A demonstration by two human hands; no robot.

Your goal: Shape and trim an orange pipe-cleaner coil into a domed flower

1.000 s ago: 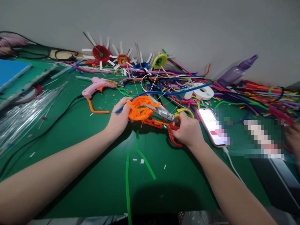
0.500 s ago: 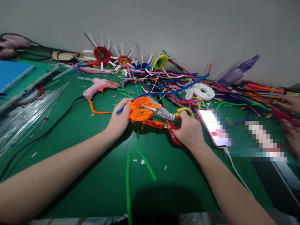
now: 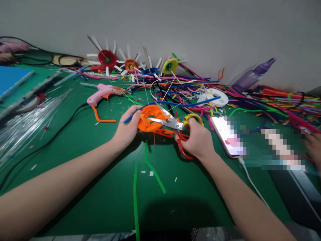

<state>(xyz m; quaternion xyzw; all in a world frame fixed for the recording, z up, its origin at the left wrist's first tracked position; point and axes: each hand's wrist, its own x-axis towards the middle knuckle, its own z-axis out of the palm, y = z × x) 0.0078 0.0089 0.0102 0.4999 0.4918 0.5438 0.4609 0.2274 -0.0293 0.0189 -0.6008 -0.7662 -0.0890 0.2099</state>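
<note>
My left hand (image 3: 129, 125) is closed on the left rim of an orange coil of fuzzy pipe cleaner (image 3: 143, 124). A long blue pipe cleaner (image 3: 195, 104) runs from under the thumb out to the right behind the coil. My right hand (image 3: 199, 138) grips scissors (image 3: 178, 126) with one red and one yellow handle. Their blades are spread, the lower one crossing the front of the coil and the upper one pointing up behind its right side. Thin clear strands fan upward from the coil. Whether the blades touch the orange cannot be made out.
A pink glue gun (image 3: 106, 92) lies left of the coil. Behind are paper-petalled discs on sticks (image 3: 107, 59), a pipe-cleaner heap and a purple bottle (image 3: 253, 77). A phone (image 3: 227, 137) on a cable lies right; another person's hand (image 3: 313, 145) is at the far right edge. Green strips (image 3: 136, 201) lie in front.
The scissors have shifted slightly left and their blades are spread wider. The blue pipe cleaner's far end has dropped. At the far right, the other person's upper hand has gone from sight.
</note>
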